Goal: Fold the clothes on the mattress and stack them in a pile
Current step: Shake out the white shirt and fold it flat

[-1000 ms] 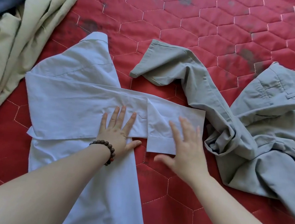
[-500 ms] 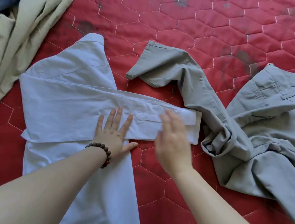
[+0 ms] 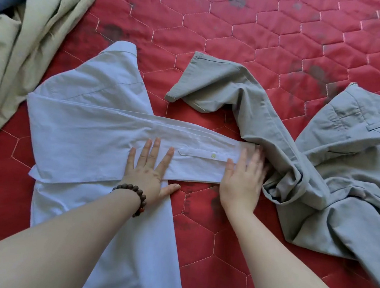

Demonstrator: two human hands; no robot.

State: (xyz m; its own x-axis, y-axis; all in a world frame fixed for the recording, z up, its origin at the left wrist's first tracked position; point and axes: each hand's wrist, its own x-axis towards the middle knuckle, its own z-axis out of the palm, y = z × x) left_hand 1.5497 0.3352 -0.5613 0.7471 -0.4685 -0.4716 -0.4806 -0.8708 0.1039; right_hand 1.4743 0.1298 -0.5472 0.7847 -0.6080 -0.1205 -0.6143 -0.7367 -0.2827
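While the light blue shirt (image 3: 85,139) lies flat in the middle of the red mattress (image 3: 244,31), its long sleeve (image 3: 196,158) sticks out to the right. The left hand (image 3: 147,174) presses flat on the shirt with straight fingers, holding nothing. The right hand (image 3: 242,183) lies flat on the cuff end, fingers straight too. I think this is the sleeve-folding step. Next, the sleeve needs to fold back over the shirt. The grey trousers (image 3: 323,171) touch the cuff and hide its tip. The beige cloth (image 3: 30,42) is cut off at the left.
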